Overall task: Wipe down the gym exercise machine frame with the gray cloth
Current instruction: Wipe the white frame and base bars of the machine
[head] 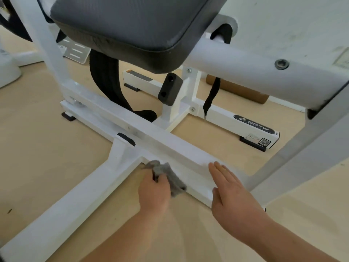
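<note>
Head view: two hands, one cloth. The left hand (154, 190) has its grip closed around the cloth (174, 181), which presses on the low white frame (170, 142) at a joint. The right hand (232, 193) lies flat on the frame, grip wide, fingers straight. One dark pad (132, 25) is above.

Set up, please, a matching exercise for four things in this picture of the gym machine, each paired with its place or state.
Things:
1 gray cloth
2 right hand
3 seat pad
4 BRTW label

Places or states:
A on the far base bar, beside a QR code
B bunched in the left hand
C dark, overhead at the top of the view
D fingers straight, at the near frame bar

Pairs: 1-B; 2-D; 3-C; 4-A.
</note>
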A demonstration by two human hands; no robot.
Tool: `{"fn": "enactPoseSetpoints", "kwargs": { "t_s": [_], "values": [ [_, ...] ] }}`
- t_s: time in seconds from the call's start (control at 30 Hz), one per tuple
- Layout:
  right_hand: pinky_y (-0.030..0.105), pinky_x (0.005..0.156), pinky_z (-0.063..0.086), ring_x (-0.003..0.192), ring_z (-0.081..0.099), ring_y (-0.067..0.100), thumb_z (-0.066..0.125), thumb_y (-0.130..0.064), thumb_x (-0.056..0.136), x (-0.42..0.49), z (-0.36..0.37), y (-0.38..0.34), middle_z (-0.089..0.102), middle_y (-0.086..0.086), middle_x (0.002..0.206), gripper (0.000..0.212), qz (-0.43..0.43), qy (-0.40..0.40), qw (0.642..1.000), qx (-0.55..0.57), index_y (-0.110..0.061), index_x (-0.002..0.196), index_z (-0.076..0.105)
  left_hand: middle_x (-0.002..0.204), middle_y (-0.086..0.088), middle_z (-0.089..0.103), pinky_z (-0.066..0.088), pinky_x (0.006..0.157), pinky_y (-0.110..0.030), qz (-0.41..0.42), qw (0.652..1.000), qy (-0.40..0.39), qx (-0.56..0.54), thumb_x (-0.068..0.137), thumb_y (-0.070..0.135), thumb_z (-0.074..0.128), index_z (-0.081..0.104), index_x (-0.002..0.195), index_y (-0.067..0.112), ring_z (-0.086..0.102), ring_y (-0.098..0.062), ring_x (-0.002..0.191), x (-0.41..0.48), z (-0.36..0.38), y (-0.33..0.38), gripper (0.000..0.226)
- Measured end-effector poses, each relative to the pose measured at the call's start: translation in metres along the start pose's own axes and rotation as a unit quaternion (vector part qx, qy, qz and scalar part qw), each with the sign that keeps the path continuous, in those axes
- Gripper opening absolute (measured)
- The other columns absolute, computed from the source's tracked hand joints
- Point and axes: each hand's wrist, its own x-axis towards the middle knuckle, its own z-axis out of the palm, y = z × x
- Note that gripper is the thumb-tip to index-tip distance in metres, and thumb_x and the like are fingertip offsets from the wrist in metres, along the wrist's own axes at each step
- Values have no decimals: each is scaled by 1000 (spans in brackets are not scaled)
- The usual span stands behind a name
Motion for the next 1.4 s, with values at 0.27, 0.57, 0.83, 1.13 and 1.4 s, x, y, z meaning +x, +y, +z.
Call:
{"fn": "enactPoseSetpoints", "kwargs": {
  "t_s": [0.27, 0.57, 0.83, 1.13, 1.4],
  "values": [
    [29, 66, 52, 87, 65, 5, 60, -23, 97, -21, 13, 0, 65, -20, 102, 23, -52, 149, 987, 26, -31, 114, 72, 172, 11, -1, -11, 124, -45, 398, 804, -164, 411, 104, 54, 23, 14, 162, 40, -14, -19, 156, 47, 8, 48, 60],
    [28, 116, 29, 151, 25, 0, 22, -92, 83, -74, 43, 52, 33, -31, 156, 54, 174, -208, 958, 96, -73, 125, 50, 170, 7, 20, -8, 126, -47, 519, 720, -226, 402, 105, 51, 13, 30, 158, 38, 3, -24, 158, -15, 47, 38, 58],
    [42, 123, 25, 157, 8, 10, 12, -93, 80, -112, 72, 92, 1, -20, 171, 80, 233, -169, 957, 36, -61, 154, 19, 163, 4, 37, 1, 126, -52, 444, 785, -137, 409, 107, 42, 30, 45, 152, 31, 20, -29, 154, -12, 55, 54, 49],
    [39, 120, 32, 154, 28, 16, 19, -89, 86, -110, 84, 102, -4, -16, 171, 76, 248, -205, 945, 61, -59, 156, 14, 165, 6, 32, 6, 127, -50, 507, 732, -192, 412, 109, 37, 27, 36, 158, 31, 19, -22, 155, -3, 43, 51, 50],
    [32, 109, 40, 142, 44, 6, 32, -86, 87, -113, 77, 101, 7, -28, 168, 77, 239, -168, 952, 87, -59, 156, 16, 162, -1, 39, 15, 126, -51, 600, 638, -271, 399, 108, 38, 31, 45, 154, 25, 28, -23, 152, -16, 47, 48, 50]
  ]
}}
